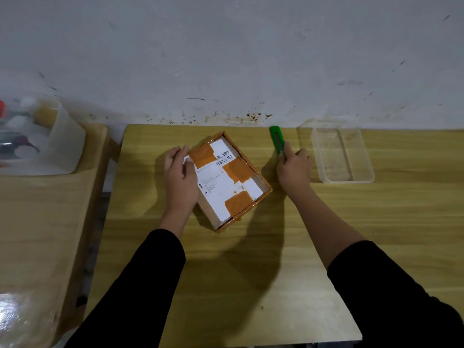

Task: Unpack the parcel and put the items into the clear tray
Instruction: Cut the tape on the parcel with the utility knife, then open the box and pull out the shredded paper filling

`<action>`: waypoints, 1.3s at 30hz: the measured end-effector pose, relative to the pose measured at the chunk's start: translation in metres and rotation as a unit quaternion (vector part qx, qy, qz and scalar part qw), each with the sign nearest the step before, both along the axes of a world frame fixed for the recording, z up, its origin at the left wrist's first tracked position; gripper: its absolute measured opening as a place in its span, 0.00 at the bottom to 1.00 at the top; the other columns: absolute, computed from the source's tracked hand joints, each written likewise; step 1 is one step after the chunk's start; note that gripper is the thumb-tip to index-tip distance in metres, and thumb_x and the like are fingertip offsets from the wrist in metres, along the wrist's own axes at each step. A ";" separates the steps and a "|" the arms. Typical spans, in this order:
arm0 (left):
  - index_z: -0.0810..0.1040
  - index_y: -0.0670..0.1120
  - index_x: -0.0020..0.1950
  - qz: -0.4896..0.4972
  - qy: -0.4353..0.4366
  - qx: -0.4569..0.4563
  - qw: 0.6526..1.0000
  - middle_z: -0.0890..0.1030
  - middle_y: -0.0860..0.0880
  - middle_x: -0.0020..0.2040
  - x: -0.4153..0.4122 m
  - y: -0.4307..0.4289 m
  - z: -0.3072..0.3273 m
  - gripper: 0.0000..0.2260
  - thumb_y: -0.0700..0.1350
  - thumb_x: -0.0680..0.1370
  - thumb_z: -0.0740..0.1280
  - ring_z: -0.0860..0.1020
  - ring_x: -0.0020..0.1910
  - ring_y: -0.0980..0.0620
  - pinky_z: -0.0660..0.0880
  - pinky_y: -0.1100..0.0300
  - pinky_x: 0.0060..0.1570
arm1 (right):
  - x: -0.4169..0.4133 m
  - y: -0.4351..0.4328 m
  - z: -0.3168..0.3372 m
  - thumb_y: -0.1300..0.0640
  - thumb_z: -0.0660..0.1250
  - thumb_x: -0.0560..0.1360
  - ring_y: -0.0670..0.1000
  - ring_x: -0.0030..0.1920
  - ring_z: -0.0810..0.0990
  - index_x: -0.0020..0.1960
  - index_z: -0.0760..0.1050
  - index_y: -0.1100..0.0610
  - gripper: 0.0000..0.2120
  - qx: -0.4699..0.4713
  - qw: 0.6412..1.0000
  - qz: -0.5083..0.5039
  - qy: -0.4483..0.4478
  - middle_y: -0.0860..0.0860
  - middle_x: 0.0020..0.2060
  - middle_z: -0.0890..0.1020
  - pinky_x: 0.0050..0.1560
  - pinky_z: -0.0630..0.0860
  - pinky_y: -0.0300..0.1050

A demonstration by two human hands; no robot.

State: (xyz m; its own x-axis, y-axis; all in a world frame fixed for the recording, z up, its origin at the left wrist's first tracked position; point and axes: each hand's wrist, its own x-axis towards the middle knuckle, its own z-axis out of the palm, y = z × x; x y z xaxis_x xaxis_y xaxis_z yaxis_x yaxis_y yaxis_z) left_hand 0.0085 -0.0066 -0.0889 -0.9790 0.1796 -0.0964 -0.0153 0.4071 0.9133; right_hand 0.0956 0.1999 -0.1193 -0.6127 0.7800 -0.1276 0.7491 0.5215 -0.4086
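A cardboard parcel (234, 180) with a white label and orange tape patches lies closed on the wooden table (251, 272), turned at an angle. My left hand (179, 177) rests flat on the parcel's left edge, fingers curled over its far corner. Just right of the parcel, my right hand (295, 169) grips the lower end of a green utility knife (277, 139), which points away toward the wall. The clear tray (369, 177) stands empty at the back right, a short way beyond my right hand.
A second wooden surface (50, 209) sits to the left across a narrow gap, carrying a translucent plastic container (67, 141) with bottles. Shiny plastic wrap (22, 317) lies at the lower left. A stained white wall (226, 59) runs along the table's far edge.
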 end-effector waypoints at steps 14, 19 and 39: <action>0.61 0.47 0.74 0.046 0.000 0.003 0.999 0.54 0.51 0.77 0.017 -0.006 0.011 0.21 0.47 0.81 0.58 0.60 0.60 0.71 0.63 0.87 0.36 | -0.009 -0.017 0.023 0.61 0.57 0.78 0.57 0.61 0.69 0.67 0.68 0.61 0.18 0.028 0.984 0.066 0.161 0.59 0.62 0.70 0.59 0.71 0.49; 0.52 0.49 0.76 0.052 -0.021 0.062 0.996 0.52 0.52 0.77 0.074 -0.014 0.008 0.27 0.51 0.80 0.57 0.62 0.68 0.65 0.70 0.78 0.49 | -0.044 -0.034 0.044 0.55 0.55 0.80 0.46 0.62 0.70 0.69 0.67 0.55 0.18 -0.223 0.939 0.137 0.222 0.52 0.66 0.72 0.62 0.66 0.39; 0.77 0.43 0.60 0.074 -0.015 0.044 0.996 0.74 0.57 0.34 0.099 -0.060 -0.008 0.13 0.45 0.81 0.57 0.69 0.29 0.62 0.65 0.70 0.29 | 0.037 -0.055 0.031 0.64 0.63 0.74 0.49 0.48 0.77 0.53 0.79 0.59 0.09 -0.381 0.877 -0.020 0.291 0.52 0.48 0.80 0.48 0.74 0.38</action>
